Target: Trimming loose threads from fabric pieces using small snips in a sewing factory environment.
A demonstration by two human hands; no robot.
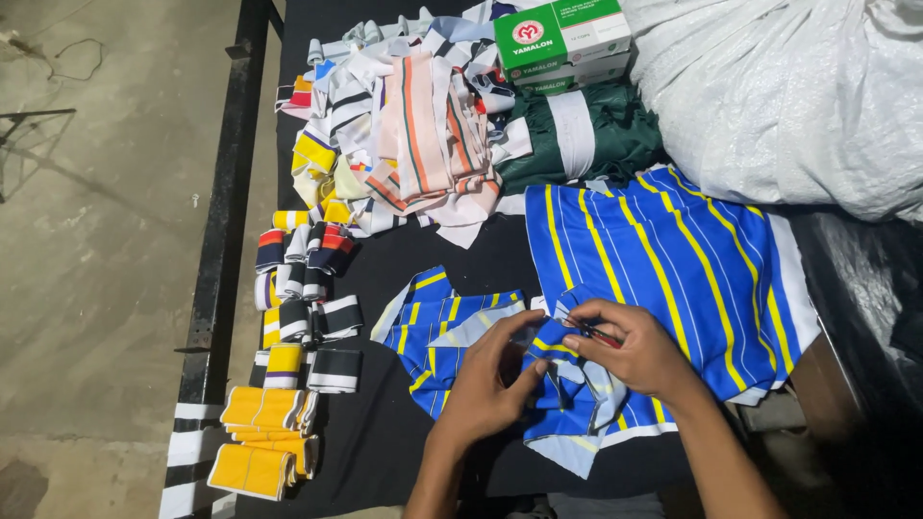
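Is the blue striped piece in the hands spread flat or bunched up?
Bunched up: the blue striped piece is gathered into folds between the left hand and right hand.

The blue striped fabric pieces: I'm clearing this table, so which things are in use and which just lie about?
In use:
left hand
right hand
blue striped piece both hands hold
small red tool in the right hand

Lying about:
folded yellow bands
striped scrap pile
green boxes
white sack
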